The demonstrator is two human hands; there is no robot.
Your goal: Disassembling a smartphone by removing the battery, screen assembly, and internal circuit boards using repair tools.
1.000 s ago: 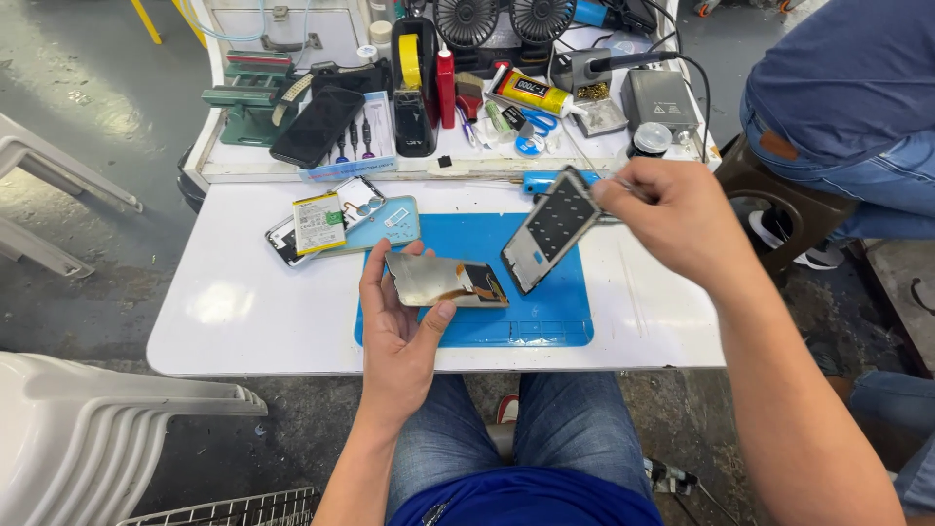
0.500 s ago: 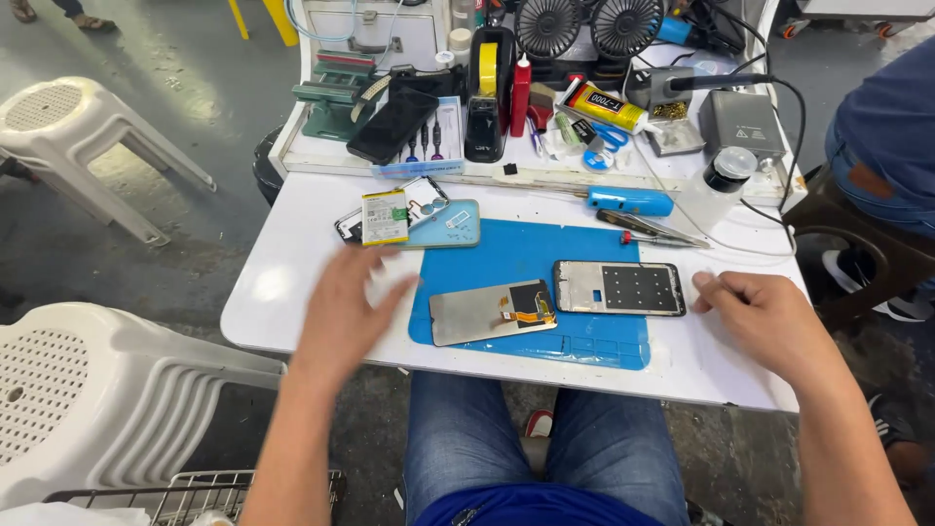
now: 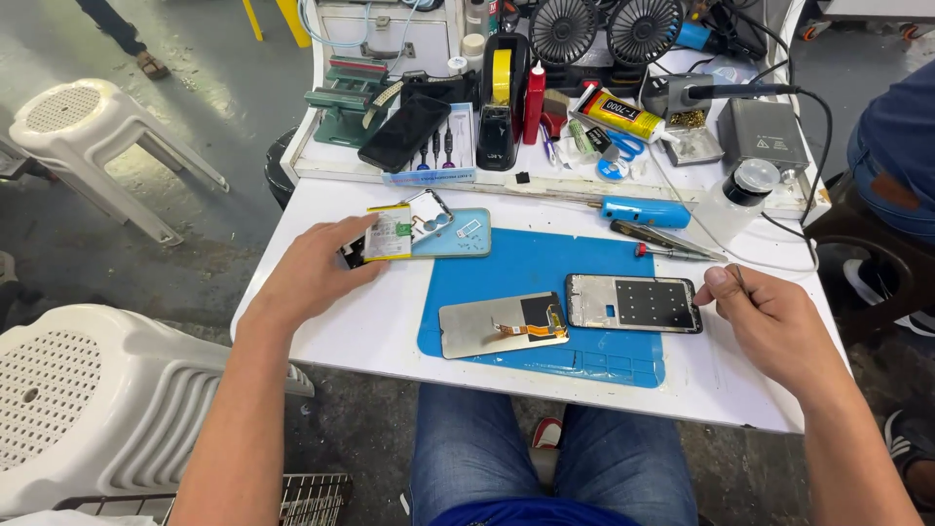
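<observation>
Across the white tabletop (image 3: 390, 331) lies a blue mat (image 3: 545, 263), centre of frame. On the mat: a screen panel (image 3: 502, 324), back side up, long axis left-right and slightly tilted, orange flex cable at its right end; just right of it a phone frame (image 3: 633, 303), black, long axis left-right, flat, partly off the mat's right edge. Panel and frame lie side by side, nearly touching.

Right hand (image 3: 774, 326), lower right, sits at the frame's right end, thumb and forefinger pressed together on a thin tool (image 3: 737, 280); cannot tell if the fingers touch the frame.

Left hand (image 3: 314, 271), left of centre, fingers loosely spread, tips on a battery (image 3: 389, 237) with a yellow-green label, lying on a light blue phone case (image 3: 458, 237) that also carries a small frame part (image 3: 430, 212). Case long axis left-right.

Upper frame, a white tray (image 3: 321, 166) holds a green jig (image 3: 341, 112), black phone (image 3: 404, 131), tape dispenser (image 3: 502, 107), red bottle (image 3: 534, 102), glue tube (image 3: 618, 114), two small fans (image 3: 604, 27). Blue screwdriver (image 3: 645, 210) and a darker one (image 3: 667, 242) lie on the tabletop above the frame.
</observation>
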